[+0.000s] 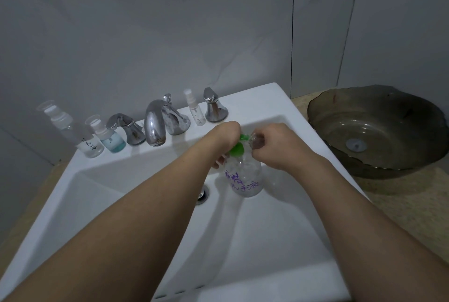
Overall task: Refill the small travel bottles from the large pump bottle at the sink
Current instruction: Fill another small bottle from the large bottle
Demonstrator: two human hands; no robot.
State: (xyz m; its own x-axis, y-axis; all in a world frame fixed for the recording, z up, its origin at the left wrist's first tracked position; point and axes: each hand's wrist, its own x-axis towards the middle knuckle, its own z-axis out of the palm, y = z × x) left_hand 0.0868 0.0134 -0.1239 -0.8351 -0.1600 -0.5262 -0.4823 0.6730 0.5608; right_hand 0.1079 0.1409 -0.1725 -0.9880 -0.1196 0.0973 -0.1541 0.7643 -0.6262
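A large clear pump bottle [245,177] with purple writing and a green pump head [239,147] is held over the white sink [80,204]. My left hand [223,139] grips the green pump from above. In my right hand [272,146], a small clear travel bottle [257,140] is held at the pump's spout. On the sink's back ledge stand a slim spray bottle [197,111], a small bottle with blue liquid [110,139] and a clear bottle with black writing [88,142].
A chrome faucet [158,126] with two handles [128,129] [215,107] lines the back ledge. The drain [202,194] lies mid-basin. A dark glass vessel basin [374,129] sits on the speckled counter [413,202] to the right. Grey wall tiles stand behind.
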